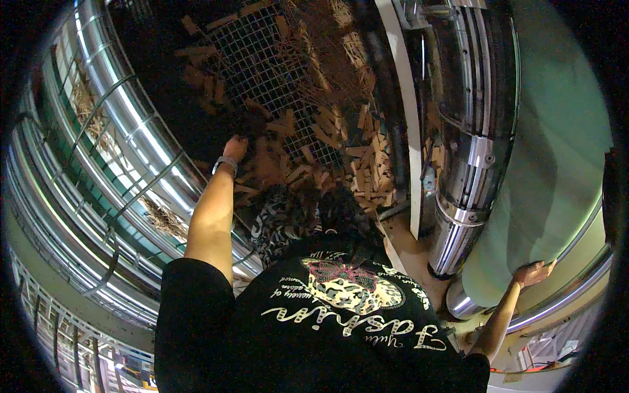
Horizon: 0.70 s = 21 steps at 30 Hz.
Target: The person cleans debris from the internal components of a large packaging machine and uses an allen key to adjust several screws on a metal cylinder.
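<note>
Where curved silver metal tubes (121, 92) are ranged at far left, the left hand (236, 148) is held near scattered flat brown pieces (370, 173); whether its grip is clenched cannot be told. At right, a curved pale-green sheet (550, 150) is met along its lower edge by the right hand (534, 272), whose grip cannot be told.

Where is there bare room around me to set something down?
The pale green sheet has the broadest bare stretch, between the dark-and-silver cylinder and your right hand; I can't tell if it's level. A small tan patch shows below the white post, left of that cylinder's lower end. Brown pieces crowd the metal grid near your left hand.
</note>
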Tool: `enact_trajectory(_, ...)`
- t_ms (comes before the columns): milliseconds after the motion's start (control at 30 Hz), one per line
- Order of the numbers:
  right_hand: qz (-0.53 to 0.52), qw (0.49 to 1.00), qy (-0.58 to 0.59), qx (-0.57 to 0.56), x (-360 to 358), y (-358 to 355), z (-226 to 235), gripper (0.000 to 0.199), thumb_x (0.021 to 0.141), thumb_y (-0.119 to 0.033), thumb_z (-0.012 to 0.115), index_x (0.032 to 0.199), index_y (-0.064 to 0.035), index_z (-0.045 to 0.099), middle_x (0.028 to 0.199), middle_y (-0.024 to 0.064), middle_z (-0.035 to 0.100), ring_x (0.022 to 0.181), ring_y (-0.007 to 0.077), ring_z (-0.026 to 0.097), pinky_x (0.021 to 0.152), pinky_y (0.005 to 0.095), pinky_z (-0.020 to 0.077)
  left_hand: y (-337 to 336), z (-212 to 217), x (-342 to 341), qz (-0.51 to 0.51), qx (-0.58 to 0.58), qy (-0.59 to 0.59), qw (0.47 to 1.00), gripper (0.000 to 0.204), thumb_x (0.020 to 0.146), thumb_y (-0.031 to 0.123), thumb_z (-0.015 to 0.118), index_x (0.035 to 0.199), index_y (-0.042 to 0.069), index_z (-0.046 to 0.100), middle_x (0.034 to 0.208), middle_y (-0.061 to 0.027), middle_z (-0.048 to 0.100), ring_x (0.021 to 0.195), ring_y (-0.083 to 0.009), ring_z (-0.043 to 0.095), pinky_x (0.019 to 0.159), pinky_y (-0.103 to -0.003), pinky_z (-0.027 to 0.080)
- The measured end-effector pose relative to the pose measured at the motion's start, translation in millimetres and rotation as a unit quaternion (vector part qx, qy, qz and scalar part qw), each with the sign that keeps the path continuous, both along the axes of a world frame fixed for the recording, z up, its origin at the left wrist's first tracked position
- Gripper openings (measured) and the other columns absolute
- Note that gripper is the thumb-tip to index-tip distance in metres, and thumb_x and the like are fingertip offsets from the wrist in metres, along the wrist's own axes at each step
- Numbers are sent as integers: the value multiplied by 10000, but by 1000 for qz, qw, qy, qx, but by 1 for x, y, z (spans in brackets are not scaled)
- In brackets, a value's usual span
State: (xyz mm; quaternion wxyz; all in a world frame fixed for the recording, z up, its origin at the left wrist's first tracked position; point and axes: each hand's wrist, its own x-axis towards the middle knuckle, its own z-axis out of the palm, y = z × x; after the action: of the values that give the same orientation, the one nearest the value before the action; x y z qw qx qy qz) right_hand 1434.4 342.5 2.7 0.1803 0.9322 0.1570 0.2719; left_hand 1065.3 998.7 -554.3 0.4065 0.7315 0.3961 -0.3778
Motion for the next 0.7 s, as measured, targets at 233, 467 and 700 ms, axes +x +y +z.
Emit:
enact_trajectory(233,12,997,35,73,5,7,-2,546,882,-348,351,1258,41,427,1269,224,450,1161,358,417,968,422,304,-77,-41,34,-354,-7,-91,931,352,865,227,497,1119,-11,553,1069,-218,587,983,-350,560,863,-410,446)
enact_trajectory(467,-18,999,-29,-6,0,1,-4,592,917,-444,314,1284,11,410,1297,184,445,1195,332,410,1001,410,299,-85,63,115,-69,-90,-161,980,400,844,88,478,1239,28,465,1041,-224,575,935,-326,578,772,-412,465)
enact_trajectory(700,-35,998,-48,-6,6,3,-7,549,923,-424,334,1303,-32,404,1322,138,436,1223,296,398,1006,390,304,-48,70,65,-386,-89,-64,916,468,815,403,535,1207,148,529,1176,-141,552,1023,-327,544,865,-401,447)
